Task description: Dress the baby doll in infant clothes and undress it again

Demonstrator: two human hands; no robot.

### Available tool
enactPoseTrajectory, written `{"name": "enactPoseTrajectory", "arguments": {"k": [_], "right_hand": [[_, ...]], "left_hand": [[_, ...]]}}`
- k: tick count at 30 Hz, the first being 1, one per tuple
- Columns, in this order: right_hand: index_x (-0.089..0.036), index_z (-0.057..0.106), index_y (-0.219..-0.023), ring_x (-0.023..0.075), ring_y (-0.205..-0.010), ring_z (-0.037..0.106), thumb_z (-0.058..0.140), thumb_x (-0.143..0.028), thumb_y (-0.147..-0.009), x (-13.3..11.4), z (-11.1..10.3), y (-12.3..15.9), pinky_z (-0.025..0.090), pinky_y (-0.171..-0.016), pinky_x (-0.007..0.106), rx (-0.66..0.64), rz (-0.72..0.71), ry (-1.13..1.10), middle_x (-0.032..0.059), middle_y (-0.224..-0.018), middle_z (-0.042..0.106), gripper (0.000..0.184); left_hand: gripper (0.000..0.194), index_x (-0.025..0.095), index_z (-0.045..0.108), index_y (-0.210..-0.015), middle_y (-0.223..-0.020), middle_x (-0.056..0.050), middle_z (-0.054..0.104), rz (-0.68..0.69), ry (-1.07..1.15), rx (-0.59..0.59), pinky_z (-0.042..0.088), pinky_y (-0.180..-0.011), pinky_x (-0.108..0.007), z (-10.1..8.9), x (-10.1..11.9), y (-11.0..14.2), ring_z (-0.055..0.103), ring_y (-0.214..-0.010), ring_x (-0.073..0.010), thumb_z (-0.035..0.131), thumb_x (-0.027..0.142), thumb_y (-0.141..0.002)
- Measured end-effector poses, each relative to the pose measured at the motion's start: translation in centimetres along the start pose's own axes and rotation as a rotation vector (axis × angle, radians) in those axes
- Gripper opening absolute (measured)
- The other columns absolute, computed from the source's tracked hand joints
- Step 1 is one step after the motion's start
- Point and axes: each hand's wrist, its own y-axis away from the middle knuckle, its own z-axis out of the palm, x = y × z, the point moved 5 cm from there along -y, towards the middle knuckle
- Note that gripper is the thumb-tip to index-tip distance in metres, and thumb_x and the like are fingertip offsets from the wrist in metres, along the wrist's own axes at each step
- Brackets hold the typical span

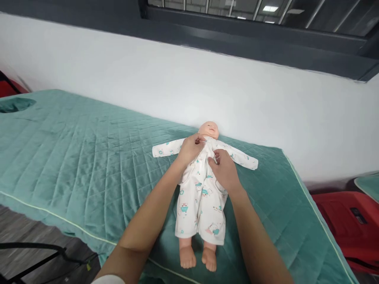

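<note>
A baby doll (209,129) lies on its back, head toward the wall and bare feet toward me. It wears a white printed top (241,157) with both sleeves spread wide, and matching white trousers (185,209). Just below the chin, my left hand (192,146) pinches the top's fabric near the neckline. Lower on the chest, my right hand (224,165) has its fingers closed on the front edge of the same top. Whether a fastener sits between the fingers is too small to tell.
A green quilted cover (89,150) lies under the doll, with a hole (17,104) at its far left. A white wall (148,83) stands behind, below a dark barred window frame (251,35). At the right is a red plastic seat (349,225); black metal tubing (35,246) is lower left.
</note>
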Motion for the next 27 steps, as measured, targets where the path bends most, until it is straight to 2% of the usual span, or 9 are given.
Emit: {"name": "enactPoseTrajectory", "arguments": {"k": [2,6,9,12,16,19,23,27], "right_hand": [[-0.023,0.056,-0.088,0.0189,-0.075,0.052,0.051,-0.031,-0.085,0.1,-0.3,0.7,0.040,-0.073,0.034,0.004,-0.007,-0.009,0.0027,-0.085,0.056,0.011],[-0.023,0.056,-0.081,0.0167,-0.068,0.051,0.051,-0.031,-0.085,1.1,-0.3,0.8,0.039,-0.069,0.031,0.002,0.068,-0.222,-0.0018,-0.072,0.054,0.010],[-0.022,0.060,-0.080,0.0158,-0.069,0.051,0.055,-0.033,-0.083,1.8,-0.2,0.4,0.039,-0.069,0.029,0.036,0.112,-0.381,-0.0024,-0.072,0.057,0.013],[-0.021,0.063,-0.077,0.0151,-0.069,0.050,0.060,-0.036,-0.080,2.3,-0.1,-0.1,0.040,-0.070,0.029,0.048,0.143,-0.506,-0.0025,-0.073,0.058,0.015],[-0.022,0.066,-0.076,0.0124,-0.059,0.042,0.067,-0.038,-0.078,2.6,-0.1,-0.6,0.036,-0.059,0.027,0.040,0.238,-0.659,-0.0043,-0.064,0.053,0.017],[-0.023,0.067,-0.079,0.0120,-0.055,0.041,0.069,-0.040,-0.077,2.3,-0.1,-0.8,0.034,-0.056,0.027,0.030,0.272,-0.754,-0.0048,-0.062,0.052,0.017],[-0.022,0.070,-0.083,0.0139,-0.063,0.053,0.072,-0.041,-0.076,1.7,0.1,-0.7,0.041,-0.063,0.028,0.007,0.247,-0.792,-0.0022,-0.073,0.065,0.019],[-0.022,0.074,-0.085,0.0155,-0.075,0.061,0.074,-0.038,-0.076,1.4,0.5,-0.5,0.046,-0.075,0.029,0.007,0.202,-0.769,-0.0003,-0.083,0.072,0.018]], "left_hand": [[0.016,0.017,0.069,-0.085,-0.083,-0.003,0.069,0.014,-0.033,-0.079,0.046,-0.076,-0.027,-0.6,0.4,0.8,0.061,-0.078,-0.0155,0.058,0.028,-0.080],[0.025,0.017,0.072,-0.088,-0.084,-0.003,0.070,0.024,-0.045,-0.253,0.045,-0.071,-0.026,-1.9,1.2,2.0,0.061,-0.076,-0.0159,0.060,0.038,-0.082],[0.021,0.018,0.073,-0.087,-0.082,-0.002,0.071,0.035,-0.085,-0.391,0.044,-0.068,-0.025,-2.5,1.8,2.3,0.061,-0.075,-0.0159,0.065,0.036,-0.079],[0.016,0.020,0.073,-0.081,-0.080,-0.002,0.071,0.054,-0.141,-0.473,0.044,-0.067,-0.025,-3.0,2.4,2.3,0.061,-0.073,-0.0159,0.065,0.033,-0.077],[0.015,0.018,0.069,-0.075,-0.074,-0.001,0.067,0.055,-0.121,-0.443,0.042,-0.065,-0.026,-3.0,2.9,2.1,0.056,-0.067,-0.0141,0.064,0.032,-0.078],[0.017,0.017,0.066,-0.079,-0.070,0.000,0.061,0.016,0.022,-0.387,0.039,-0.061,-0.024,-2.4,3.0,2.0,0.050,-0.062,-0.0112,0.064,0.033,-0.078],[0.021,0.015,0.064,-0.081,-0.072,0.000,0.058,-0.062,0.247,-0.378,0.038,-0.061,-0.023,-1.0,3.0,2.1,0.048,-0.063,-0.0093,0.068,0.035,-0.077],[0.024,0.013,0.067,-0.082,-0.077,-0.001,0.060,-0.104,0.320,-0.422,0.038,-0.063,-0.023,-0.4,2.9,2.3,0.051,-0.068,-0.0094,0.072,0.035,-0.075]]}}
